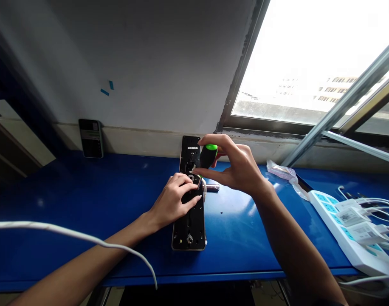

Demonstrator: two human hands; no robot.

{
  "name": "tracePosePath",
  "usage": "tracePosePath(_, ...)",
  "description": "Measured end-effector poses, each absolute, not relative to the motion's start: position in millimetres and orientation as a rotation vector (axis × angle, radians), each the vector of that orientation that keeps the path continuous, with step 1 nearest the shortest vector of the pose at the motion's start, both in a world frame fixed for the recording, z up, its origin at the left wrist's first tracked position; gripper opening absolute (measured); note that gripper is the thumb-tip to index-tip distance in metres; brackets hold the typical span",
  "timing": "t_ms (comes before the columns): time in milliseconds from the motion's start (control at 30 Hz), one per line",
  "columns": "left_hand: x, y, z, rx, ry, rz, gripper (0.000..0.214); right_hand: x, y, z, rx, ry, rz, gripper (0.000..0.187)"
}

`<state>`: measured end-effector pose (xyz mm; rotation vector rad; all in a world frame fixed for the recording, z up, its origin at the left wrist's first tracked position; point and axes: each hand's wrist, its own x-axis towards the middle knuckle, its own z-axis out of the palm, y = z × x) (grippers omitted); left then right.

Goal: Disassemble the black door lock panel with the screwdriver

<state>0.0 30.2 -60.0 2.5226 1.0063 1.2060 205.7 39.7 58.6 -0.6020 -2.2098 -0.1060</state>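
A long black panel [188,221] lies lengthwise on the blue table, with small holes, a white label near its far end and a metal post at its near end. My left hand [175,196] rests on the middle of it, fingers apart and touching its surface. My right hand [234,165] is closed around the black and green handle of a screwdriver [209,155]. The tool is tilted, its shaft running down to the panel beside my left fingers. My left fingers partly hide the tip. To the panel's right is a dark cylindrical object [212,187], with white cable beside it.
A dark boxy device [91,138] leans on the wall at the left. On the right are a white power strip [344,242] with plugged-in chargers and a clear plastic bag [281,170]. A tiny dark piece [221,212] lies right of the panel. A white cable [70,230] crosses the left foreground.
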Motion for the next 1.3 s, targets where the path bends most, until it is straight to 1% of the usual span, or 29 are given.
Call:
tracePosePath(133, 0, 29, -60, 2.517, 1.014, 1.209, 0.019, 207, 38, 62, -0.585, -2.25, -0.088, 0.051)
tracePosePath(333, -4, 27, -65, 2.536, 1.007, 1.225, 0.023, 210, 29, 74, -0.507, -2.283, 0.145, 0.045)
tracePosePath(467, -8, 25, -64, 2.569, 1.11, 1.234, 0.027, 212, 35, 73, -0.386, -2.199, 0.061, 0.041)
tracePosePath(567, -11, 25, -62, 2.555, 1.14, 1.198, 0.03, 214, 36, 75, -0.409, -2.221, 0.035, 0.037)
tracePosePath(700, -14, 26, -62, 2.522, 1.097, 1.144, 0.031, 216, 33, 79, -0.448, -2.295, 0.194, 0.047)
tracePosePath(767, -14, 26, -62, 2.526, 1.094, 1.138, 0.032, 217, 35, 78, -0.414, -2.239, 0.208, 0.042)
tracePosePath(867, -14, 25, -61, 2.536, 1.101, 1.133, 0.031, 217, 39, 76, -0.387, -2.144, 0.105, 0.034)
tracePosePath(967, -14, 25, -61, 2.544, 1.097, 1.133, 0.029, 218, 40, 77, -0.423, -2.2, 0.108, 0.04)
tracePosePath(1067, -14, 24, -60, 2.55, 1.091, 1.138, 0.029, 219, 39, 77, -0.442, -2.25, 0.291, 0.05)
tracePosePath(1133, -14, 24, -61, 2.55, 1.091, 1.144, 0.029, 220, 42, 75, -0.421, -2.196, 0.354, 0.048)
tracePosePath(1200, -14, 23, -61, 2.544, 1.1, 1.141, 0.029, 221, 46, 74, -0.398, -2.126, 0.272, 0.042)
tracePosePath(1300, -14, 23, -62, 2.541, 1.112, 1.122, 0.03, 223, 47, 76, -0.399, -2.136, 0.157, 0.039)
